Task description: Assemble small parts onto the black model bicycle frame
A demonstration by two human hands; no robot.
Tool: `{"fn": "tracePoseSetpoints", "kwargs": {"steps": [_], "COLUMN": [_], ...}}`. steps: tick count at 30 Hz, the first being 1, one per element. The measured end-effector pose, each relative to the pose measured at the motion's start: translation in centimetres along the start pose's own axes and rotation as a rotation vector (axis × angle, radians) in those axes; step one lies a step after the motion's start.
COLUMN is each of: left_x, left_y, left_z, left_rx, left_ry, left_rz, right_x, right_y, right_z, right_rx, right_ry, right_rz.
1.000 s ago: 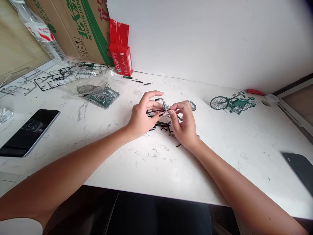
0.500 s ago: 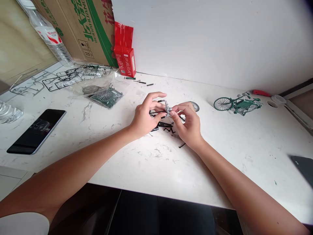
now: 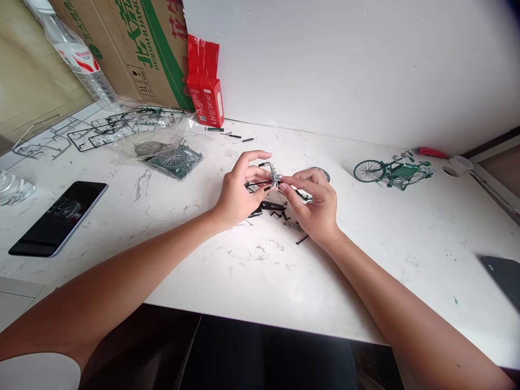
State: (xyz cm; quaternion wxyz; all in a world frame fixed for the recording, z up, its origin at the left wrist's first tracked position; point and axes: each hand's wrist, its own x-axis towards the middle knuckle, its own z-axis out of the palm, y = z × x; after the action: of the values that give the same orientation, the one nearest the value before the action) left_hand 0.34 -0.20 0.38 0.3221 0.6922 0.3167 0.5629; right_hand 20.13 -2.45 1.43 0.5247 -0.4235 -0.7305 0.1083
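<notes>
A small silver model-bicycle handlebar [image 3: 275, 175] with black grips is held up between my two hands. My left hand [image 3: 238, 190] pinches it from the left, with its index finger stretched out above. From the right, the thumb and fingertips of my right hand [image 3: 314, 203] close on the handlebar's middle. Thin black frame rods run from it, partly hidden by my fingers. Under my hands lie small black parts [image 3: 280, 214], some of them covered by my hands. A spoked wheel [image 3: 320, 173] shows behind my right hand.
A green model bicycle [image 3: 392, 172] lies to the right. At left are a phone [image 3: 59, 218], bagged green parts [image 3: 174, 160] and part sprues [image 3: 117, 124]. Small tools [image 3: 231, 135], a red packet [image 3: 205, 89], a carton [image 3: 150, 59] and a water bottle [image 3: 79, 59] are at the back.
The handlebar has turned slightly in my fingers. My right hand has shifted its grip and its fingers lie flatter. The whole view has moved a little.
</notes>
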Motion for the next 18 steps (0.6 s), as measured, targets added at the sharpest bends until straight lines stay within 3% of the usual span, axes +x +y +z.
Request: {"fn": "tracePoseSetpoints", "kwargs": {"steps": [18], "left_x": [-0.01], "left_y": [0.37], "left_z": [-0.13], "left_rx": [0.036], "left_ry": [-0.034], "left_rz": [0.028], "right_x": [-0.17], "right_y": [-0.54], "right_z": [0.31], "right_rx": [0.170], "right_ry": [-0.040], "right_rz": [0.174]}}
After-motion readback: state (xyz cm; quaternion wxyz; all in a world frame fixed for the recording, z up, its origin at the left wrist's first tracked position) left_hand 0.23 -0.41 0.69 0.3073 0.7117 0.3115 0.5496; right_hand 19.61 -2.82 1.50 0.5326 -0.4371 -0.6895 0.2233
